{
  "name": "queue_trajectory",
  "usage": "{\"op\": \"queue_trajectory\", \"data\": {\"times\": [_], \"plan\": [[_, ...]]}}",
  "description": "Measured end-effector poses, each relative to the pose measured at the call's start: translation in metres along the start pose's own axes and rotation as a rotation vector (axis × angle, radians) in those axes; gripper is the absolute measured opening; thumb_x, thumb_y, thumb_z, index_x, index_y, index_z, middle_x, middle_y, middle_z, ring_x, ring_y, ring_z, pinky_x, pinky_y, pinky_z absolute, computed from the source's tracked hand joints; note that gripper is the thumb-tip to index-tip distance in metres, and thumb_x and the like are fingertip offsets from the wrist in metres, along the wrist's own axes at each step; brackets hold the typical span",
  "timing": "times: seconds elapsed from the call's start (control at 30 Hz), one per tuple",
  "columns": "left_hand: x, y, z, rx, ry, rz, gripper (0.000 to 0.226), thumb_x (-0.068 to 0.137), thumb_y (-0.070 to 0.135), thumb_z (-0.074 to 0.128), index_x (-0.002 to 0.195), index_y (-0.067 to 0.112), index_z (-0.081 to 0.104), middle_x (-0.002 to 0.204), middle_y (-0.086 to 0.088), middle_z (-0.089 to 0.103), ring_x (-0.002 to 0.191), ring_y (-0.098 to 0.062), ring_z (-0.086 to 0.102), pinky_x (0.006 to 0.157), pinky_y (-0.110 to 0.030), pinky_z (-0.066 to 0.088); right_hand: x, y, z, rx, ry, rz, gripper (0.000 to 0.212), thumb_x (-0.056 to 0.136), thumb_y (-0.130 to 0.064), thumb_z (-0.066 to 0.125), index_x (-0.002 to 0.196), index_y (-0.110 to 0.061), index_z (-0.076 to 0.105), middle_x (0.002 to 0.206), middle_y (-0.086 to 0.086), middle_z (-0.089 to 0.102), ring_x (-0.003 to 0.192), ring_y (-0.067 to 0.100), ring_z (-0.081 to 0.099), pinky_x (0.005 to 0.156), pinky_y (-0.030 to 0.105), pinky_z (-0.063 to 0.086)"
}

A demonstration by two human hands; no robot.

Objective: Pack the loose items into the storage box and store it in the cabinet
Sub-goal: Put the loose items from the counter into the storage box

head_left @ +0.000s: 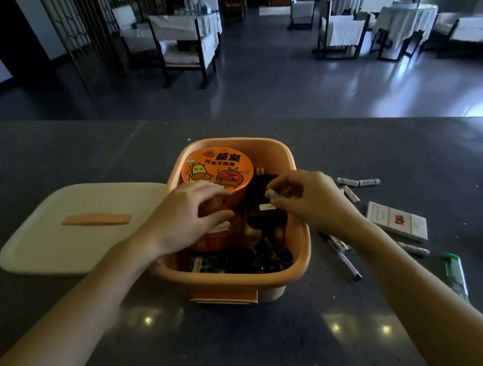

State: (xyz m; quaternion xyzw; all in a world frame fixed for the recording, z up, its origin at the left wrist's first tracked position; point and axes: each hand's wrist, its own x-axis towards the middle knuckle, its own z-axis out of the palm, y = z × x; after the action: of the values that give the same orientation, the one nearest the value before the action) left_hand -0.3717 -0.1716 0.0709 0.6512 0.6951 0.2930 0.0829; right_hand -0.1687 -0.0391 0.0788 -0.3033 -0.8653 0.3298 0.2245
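An orange storage box [274, 276] stands open on the dark counter in front of me. Inside, an orange instant-noodle cup [215, 167] leans at the back left, with dark items [264, 218] beside and below it. My left hand [187, 213] is over the box, its fingers curled around the side of the noodle cup. My right hand [308, 197] hovers over the box's right side and pinches a small pale item [272, 193]. The cream lid [72, 229] with an orange handle lies flat to the box's left.
Loose on the counter right of the box: a white cigarette pack [395, 222], several small white tubes [358, 183], two pens [344, 257] and a green lighter [455, 275]. Beyond the counter edge lies a dim dining room with covered tables and chairs.
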Motion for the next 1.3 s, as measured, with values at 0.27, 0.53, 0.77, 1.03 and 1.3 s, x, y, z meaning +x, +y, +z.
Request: {"op": "queue_trajectory", "data": {"times": [0.27,0.53,0.77,1.03,1.3], "plan": [[-0.007,-0.023,-0.006,0.065,0.020,-0.039,0.038,0.082,0.036,0.063,0.118,0.026,0.060,0.122,0.007,0.059,0.115,-0.008,0.047,0.097,-0.026,0.036,0.008,-0.001,0.017,-0.266,-0.232,-0.006,0.026,0.082,-0.030,0.065,0.107,-0.034,0.059,0.082,-0.022,0.057,0.066,-0.009,0.054,0.056,0.008,0.038],[0.007,0.000,-0.004,0.016,-0.050,0.031,0.038,0.084,0.035,0.062,0.121,0.026,0.057,0.127,0.010,0.055,0.121,-0.006,0.044,0.103,-0.027,0.034,-0.008,0.009,-0.012,-0.062,0.098,0.027,0.025,0.076,-0.031,0.071,0.097,-0.041,0.062,0.090,-0.022,0.064,0.087,-0.009,0.058,0.076,0.011,0.040],[0.041,0.078,0.028,-0.135,-0.044,0.175,0.034,0.085,0.033,0.062,0.118,0.029,0.058,0.119,0.017,0.053,0.112,0.003,0.046,0.090,-0.002,0.027,-0.057,0.072,-0.074,0.256,0.405,0.289,0.022,0.078,-0.010,0.070,0.099,-0.016,0.067,0.083,-0.003,0.069,0.069,-0.003,0.061,0.064,0.010,0.046],[0.091,0.164,0.111,-0.080,-0.228,0.271,0.054,0.083,0.034,0.065,0.132,0.021,0.046,0.131,0.003,0.049,0.120,-0.010,0.045,0.100,-0.019,0.031,-0.111,0.181,-0.144,0.324,0.466,0.486,0.022,0.079,-0.013,0.070,0.101,-0.017,0.068,0.088,0.003,0.070,0.070,0.008,0.062,0.053,0.013,0.049],[0.152,0.200,0.231,0.213,-0.466,0.156,0.070,0.085,0.031,0.062,0.144,0.020,0.026,0.153,-0.002,0.024,0.139,-0.016,0.022,0.112,-0.027,0.017,-0.136,0.283,-0.206,0.235,0.312,0.479,0.024,0.077,-0.011,0.072,0.096,-0.025,0.067,0.089,-0.003,0.071,0.076,0.004,0.065,0.066,0.012,0.047]]}}
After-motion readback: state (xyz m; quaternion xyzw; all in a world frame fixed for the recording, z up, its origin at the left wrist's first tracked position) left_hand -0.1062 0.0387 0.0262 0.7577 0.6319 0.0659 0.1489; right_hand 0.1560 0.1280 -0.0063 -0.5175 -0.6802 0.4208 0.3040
